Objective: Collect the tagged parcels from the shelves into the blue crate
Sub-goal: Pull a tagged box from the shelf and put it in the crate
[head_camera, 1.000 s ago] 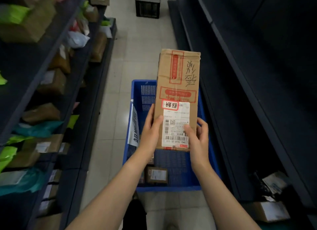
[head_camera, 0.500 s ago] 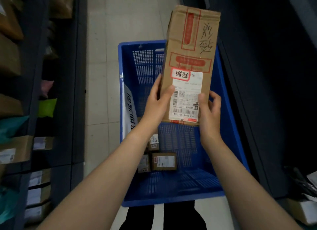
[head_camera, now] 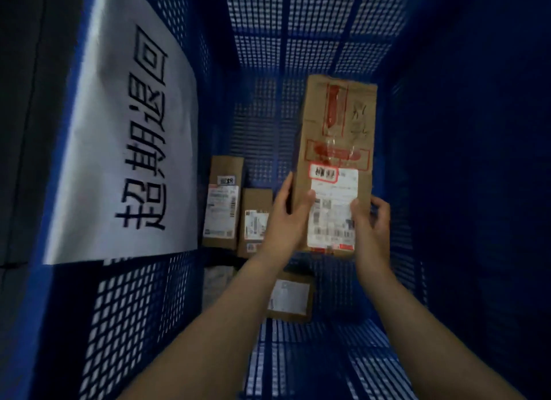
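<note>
Held from both sides, the tall cardboard parcel (head_camera: 337,131) sat in a two-handed grip, the left hand (head_camera: 283,217) on its left edge and the right hand (head_camera: 371,223) curled round its lower right. A second earlier it was raised above the aisle; now it was low inside the blue crate (head_camera: 298,26), red-edged tag (head_camera: 323,173) up, beside smaller parcels (head_camera: 222,202). Letting go probably came next. A white paper sign (head_camera: 125,149) hung on the crate's left wall.
</note>
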The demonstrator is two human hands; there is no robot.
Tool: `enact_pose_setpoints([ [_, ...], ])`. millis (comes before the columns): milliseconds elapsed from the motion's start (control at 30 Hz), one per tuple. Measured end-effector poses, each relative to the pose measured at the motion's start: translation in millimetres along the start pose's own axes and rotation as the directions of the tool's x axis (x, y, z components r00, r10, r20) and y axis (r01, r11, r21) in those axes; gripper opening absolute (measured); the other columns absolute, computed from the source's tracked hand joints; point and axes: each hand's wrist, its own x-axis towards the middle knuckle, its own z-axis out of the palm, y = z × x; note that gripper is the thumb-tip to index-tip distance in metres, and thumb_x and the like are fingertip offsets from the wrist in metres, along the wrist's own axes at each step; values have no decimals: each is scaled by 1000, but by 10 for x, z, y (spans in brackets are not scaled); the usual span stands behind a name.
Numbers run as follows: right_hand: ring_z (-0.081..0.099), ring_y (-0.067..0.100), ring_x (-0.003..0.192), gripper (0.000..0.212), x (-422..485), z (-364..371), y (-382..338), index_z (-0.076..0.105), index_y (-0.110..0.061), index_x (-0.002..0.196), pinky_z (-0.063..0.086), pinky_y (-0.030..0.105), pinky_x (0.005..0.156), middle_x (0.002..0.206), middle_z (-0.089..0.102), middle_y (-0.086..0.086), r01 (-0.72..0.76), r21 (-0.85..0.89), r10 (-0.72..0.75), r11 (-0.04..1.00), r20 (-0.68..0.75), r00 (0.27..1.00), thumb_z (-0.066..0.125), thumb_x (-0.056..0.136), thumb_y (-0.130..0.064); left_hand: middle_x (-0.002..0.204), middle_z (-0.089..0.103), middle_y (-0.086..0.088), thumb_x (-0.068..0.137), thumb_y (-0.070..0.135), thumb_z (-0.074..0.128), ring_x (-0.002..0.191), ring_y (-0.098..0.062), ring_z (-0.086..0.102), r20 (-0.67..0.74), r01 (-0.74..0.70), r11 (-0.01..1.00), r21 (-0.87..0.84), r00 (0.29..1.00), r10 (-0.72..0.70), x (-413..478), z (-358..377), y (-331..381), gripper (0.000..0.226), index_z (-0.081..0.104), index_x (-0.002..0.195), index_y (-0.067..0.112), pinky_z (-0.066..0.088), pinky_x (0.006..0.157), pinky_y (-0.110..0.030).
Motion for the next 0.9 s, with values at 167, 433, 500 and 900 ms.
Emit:
enact_pose_setpoints([
  [167,67,5,82,28,355,101,793,45,-23,125,52,13,54,104,65,-7,-39,-97,41,995,17,999,46,101,-38,131,63,2,98,35,52,109,-8,65,-21,39,998,39,999,-38,445,-78,-753,54,34,149,34,55,75,-11],
  [433,66,9,91,23,632,288,1453,42,-28,121,55,24,68,104,64,-10,-58,-175,67,983,47,997,42,103,-41,136,59,1,100,35,48,114,-10,62,-69,49,998,41,997,-46,740,-204,-1353,54,30,151,30,55,78,-13],
  [500,66,4,87,20,653,283,1549,42,-28,118,54,21,66,101,64,-11,-60,-176,72,983,63,995,43,102,-40,134,60,0,101,31,46,111,-6,63,-76,73,997,36,995,-70,760,-238,-1484,51,31,150,28,55,75,-13],
  [900,61,-9,84,21,658,175,1706,44,-25,121,47,9,62,106,60,-14,-56,-210,79,976,99,992,46,102,-35,133,55,4,100,17,50,105,3,57,-208,37,998,55,978,-25,701,-154,-1621,49,37,147,19,49,76,-5],
])
